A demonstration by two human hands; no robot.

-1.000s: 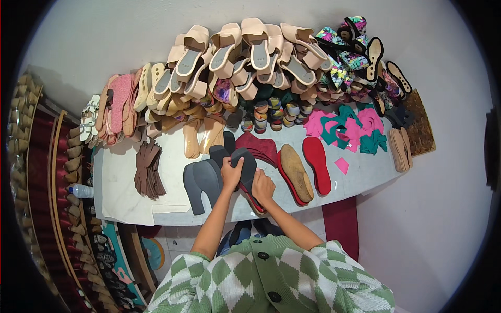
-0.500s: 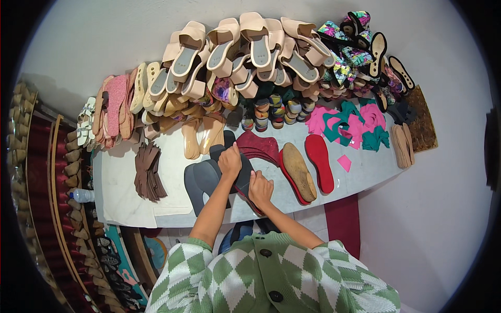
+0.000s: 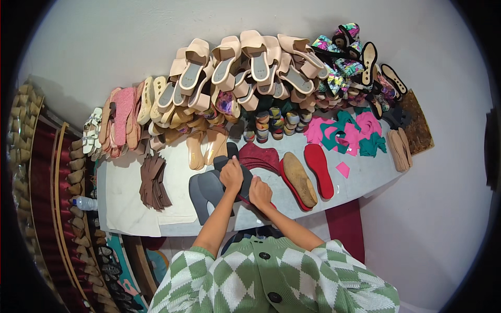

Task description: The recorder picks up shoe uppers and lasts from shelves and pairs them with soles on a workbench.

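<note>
My left hand (image 3: 231, 175) is closed on a dark grey shoe sole (image 3: 241, 185), its fingers wrapped over the upper part. My right hand (image 3: 260, 192) pinches the right edge of the same sole. A strip of red shows under the sole by the right hand; what it belongs to is hidden. More dark grey soles (image 3: 205, 189) lie just left of my hands. Beyond the hands rests a stack of maroon shoe uppers (image 3: 259, 157). To the right, a worn tan shoe last (image 3: 300, 180) lies on a red sole, with another red sole (image 3: 319, 172) beside it.
Beige heeled sandals (image 3: 255, 55) pile up along the wall, with patterned sandals (image 3: 347, 65) at the right. Brown strips (image 3: 154, 182) lie on the table (image 3: 122, 206) at left; pink and green scraps (image 3: 344, 130) at right. A bottle (image 3: 86, 203) and shelves of shoe lasts (image 3: 75, 182) stand left.
The view has tilted, so the table and its goods sit slightly lower in the picture. Both hands keep hold of the grey sole, with little change in their grip.
</note>
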